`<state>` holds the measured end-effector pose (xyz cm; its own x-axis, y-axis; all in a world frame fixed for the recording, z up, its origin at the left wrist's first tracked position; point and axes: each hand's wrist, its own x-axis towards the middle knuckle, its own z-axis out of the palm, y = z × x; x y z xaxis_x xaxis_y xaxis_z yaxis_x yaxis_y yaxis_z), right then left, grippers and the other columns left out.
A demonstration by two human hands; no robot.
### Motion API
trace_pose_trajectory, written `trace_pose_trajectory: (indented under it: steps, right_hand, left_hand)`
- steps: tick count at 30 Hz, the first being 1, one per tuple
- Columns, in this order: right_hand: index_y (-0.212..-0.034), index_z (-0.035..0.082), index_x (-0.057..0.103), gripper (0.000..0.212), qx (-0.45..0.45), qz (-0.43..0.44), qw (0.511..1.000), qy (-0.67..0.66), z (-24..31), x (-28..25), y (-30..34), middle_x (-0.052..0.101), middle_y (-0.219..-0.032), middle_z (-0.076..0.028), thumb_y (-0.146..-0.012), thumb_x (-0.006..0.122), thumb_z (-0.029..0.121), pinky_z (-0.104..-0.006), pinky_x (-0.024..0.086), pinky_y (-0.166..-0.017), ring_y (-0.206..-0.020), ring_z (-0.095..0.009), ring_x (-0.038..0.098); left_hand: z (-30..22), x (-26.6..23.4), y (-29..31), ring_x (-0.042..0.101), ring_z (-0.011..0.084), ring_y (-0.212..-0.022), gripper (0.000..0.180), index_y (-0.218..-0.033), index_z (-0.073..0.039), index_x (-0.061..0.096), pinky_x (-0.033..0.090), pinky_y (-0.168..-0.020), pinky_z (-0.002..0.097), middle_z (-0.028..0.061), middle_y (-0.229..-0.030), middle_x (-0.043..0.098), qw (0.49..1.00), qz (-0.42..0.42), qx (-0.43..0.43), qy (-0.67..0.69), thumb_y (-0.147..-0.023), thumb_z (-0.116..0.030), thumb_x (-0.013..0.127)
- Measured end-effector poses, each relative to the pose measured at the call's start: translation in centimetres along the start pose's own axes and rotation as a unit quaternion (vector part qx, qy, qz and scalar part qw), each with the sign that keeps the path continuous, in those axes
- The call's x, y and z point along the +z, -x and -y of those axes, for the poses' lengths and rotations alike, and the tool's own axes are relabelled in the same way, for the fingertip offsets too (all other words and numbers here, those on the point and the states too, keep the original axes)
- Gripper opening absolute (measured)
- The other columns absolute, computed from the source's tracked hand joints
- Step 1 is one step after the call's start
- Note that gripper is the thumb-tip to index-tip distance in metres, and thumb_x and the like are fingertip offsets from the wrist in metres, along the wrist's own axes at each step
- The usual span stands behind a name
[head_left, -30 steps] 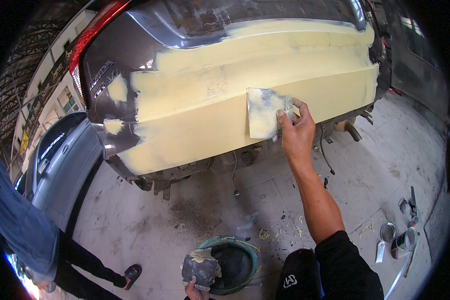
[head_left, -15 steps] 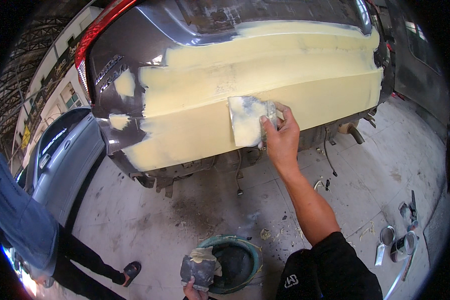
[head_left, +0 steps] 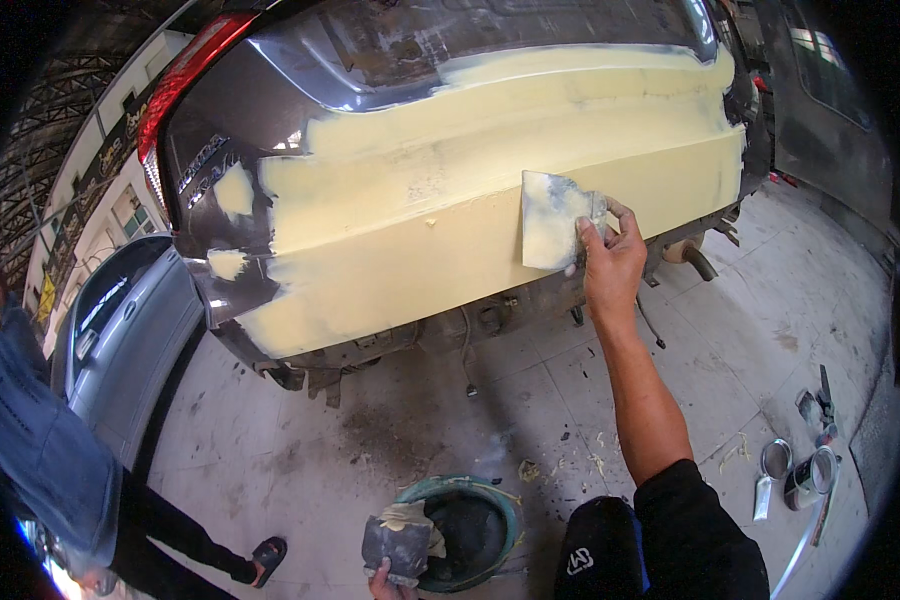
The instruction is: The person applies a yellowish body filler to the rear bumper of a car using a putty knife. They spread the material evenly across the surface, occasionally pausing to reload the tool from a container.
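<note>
Gripping the spreader at its right end, your right hand is closed, thumb on the near face and fingers bent round the edge. The spreader stands nearly upright over the lower part of the tailgate, in front of the pale yellow filler, right of the middle. Its blade is smeared with the same yellow over grey. How hard you press it, you cannot tell from this view.

Your left hand shows only in part at the lower edge, pinched narrow on the bottom of a dark grey plate. Yellow paste sits along the plate's top, and the plate overlaps the left side of a green tub on the floor.

Filler spans most of the tailgate, with two small separate patches near its left side, below the red lamp. Under the tailgate a cable hangs down, and a pipe sticks out at the right.

To your right on the floor, a can stands beside a tube. To your left, another person stands near a silver car.
</note>
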<state>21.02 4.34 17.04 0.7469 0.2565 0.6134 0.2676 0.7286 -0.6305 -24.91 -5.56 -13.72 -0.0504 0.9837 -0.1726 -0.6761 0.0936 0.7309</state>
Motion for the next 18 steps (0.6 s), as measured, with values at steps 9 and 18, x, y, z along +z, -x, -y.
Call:
trace_pose_trajectory:
  steps: [9, 18]
  right_hand:
    - [-0.115, -0.008, 0.047, 0.033, 0.004, 0.023, 1.000, -0.014, -0.2, 1.1, 1.1, 0.063, -0.097, -0.017, -0.084, 0.058, -0.001, -0.0268, 0.050, -0.072, -0.087, -0.017, 0.062]
    - [-0.115, -0.006, 0.048, 0.032, 0.006, 0.036, 0.999, -0.011, 1.1, 3.1, 2.5, 0.064, -0.089, -0.015, -0.084, 0.057, -0.001, -0.0235, 0.046, -0.044, -0.065, -0.012, 0.060]
  left_hand:
    - [-0.3, 2.3, 1.0, 0.062, 0.0306, -0.095, 0.048, -0.127, 0.000, 0.045, 0.054, -0.078, 0.0433, 0.0153, -0.113, 0.059, 0.999, 0.000, 0.040, -0.036, -0.082, -0.013, 0.055]
    - [-0.2, -0.2, 0.7, 0.062, 0.0315, -0.098, 0.049, -0.127, 0.001, 0.045, 0.053, -0.083, 0.0445, 0.0159, -0.114, 0.059, 0.999, -0.013, 0.037, -0.008, -0.081, -0.014, 0.055]
